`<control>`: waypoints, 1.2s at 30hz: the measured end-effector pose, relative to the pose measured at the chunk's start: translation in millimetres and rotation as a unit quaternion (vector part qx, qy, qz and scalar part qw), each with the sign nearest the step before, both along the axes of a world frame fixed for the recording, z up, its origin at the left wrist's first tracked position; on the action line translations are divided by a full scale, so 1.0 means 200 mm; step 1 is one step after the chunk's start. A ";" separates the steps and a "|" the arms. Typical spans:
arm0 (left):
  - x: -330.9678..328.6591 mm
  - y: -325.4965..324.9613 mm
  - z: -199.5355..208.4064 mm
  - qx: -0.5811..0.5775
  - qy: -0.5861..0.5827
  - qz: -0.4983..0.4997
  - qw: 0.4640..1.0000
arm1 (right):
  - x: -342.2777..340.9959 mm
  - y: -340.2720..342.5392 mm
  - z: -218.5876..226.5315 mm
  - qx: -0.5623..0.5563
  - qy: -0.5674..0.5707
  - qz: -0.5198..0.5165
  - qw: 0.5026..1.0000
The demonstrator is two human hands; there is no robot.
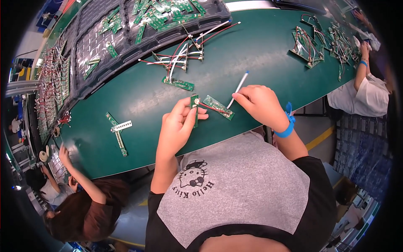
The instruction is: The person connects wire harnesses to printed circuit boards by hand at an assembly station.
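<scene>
My left hand [178,124] is closed on a narrow green circuit board [194,110], held upright between thumb and fingers. A red and dark wire pair [213,108] runs from it to a second green circuit board [217,106] just to the right. From that second board rises a white flat cable [239,88] with a blue tip. My right hand [260,104] pinches this cable partway along, between thumb and forefinger. A blue wrist strap [288,126] circles my right wrist. Just beyond my hands, another green board [178,83] lies on the table.
A cluster of wired boards [184,54] lies ahead, before a black tray [134,46] of loose green boards. Several small boards [119,132] lie at left. More wired boards [308,46] are at far right. Co-workers sit at both ends of the green table [256,46].
</scene>
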State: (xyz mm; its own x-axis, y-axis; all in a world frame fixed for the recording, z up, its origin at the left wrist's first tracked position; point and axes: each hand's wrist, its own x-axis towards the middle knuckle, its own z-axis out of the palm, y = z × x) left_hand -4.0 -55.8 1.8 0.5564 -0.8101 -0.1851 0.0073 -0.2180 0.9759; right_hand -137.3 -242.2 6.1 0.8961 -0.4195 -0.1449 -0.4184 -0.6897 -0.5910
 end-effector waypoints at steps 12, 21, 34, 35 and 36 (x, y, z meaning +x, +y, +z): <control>-0.02 0.02 0.00 0.020 -0.178 -0.013 0.984 | 0.10 0.08 -0.12 0.524 -0.124 -0.020 0.842; -0.02 0.03 0.02 0.059 -0.230 -0.014 0.971 | 0.10 0.09 -0.07 0.583 -0.102 -0.062 0.803; -0.01 0.00 -0.02 -0.167 0.215 -0.004 0.962 | 0.09 0.13 -0.03 0.557 -0.142 -0.014 0.818; -0.01 0.00 -0.03 -0.167 0.215 -0.005 0.962 | 0.09 0.13 -0.04 0.554 -0.130 -0.019 0.822; -0.01 0.00 -0.02 -0.161 0.218 -0.009 0.962 | 0.08 0.13 -0.04 0.552 -0.117 -0.024 0.825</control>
State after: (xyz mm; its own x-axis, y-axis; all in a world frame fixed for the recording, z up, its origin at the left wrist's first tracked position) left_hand -6.2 -55.5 -3.1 0.4679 -0.8733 -0.1358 0.4309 0.0913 0.8978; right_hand -120.4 -216.9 -1.0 0.9397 -0.1844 -0.2880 -0.2149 0.3368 -0.9167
